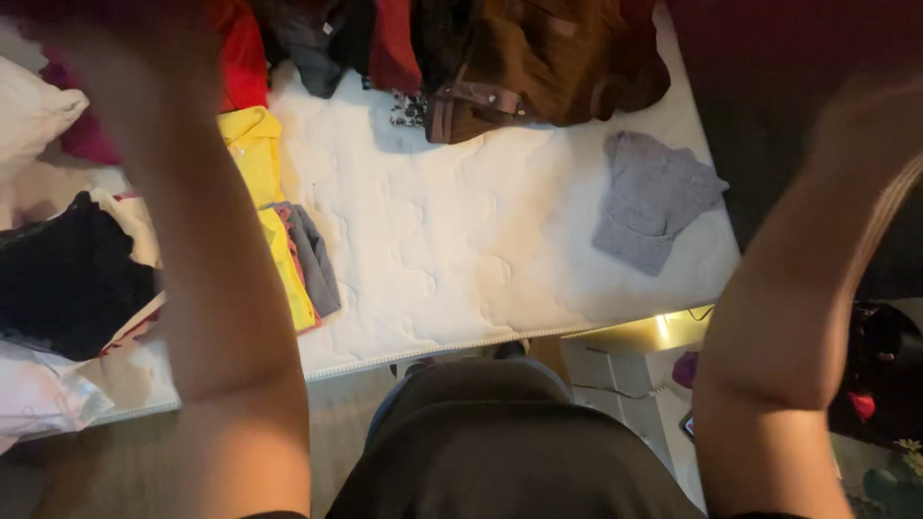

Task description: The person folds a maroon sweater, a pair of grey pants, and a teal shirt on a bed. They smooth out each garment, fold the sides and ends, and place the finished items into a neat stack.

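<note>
A dark red garment (788, 38) is seen raised along the top edge of the view, above the bed (461, 240), blurred. It appears to be held up by both raised arms. The left hand (106, 58) is blurred near the top left; the right hand (880, 115) is blurred at the upper right. Whether each grip is clamped on the cloth cannot be told. The garment's long axis seems to run side to side between the hands. Below, on the white mattress, a folded grey sweater (649, 202) lies nearer the right arm, a yellow shirt (260, 163) nearer the left, and a brown jacket (538, 67) at the far side.
</note>
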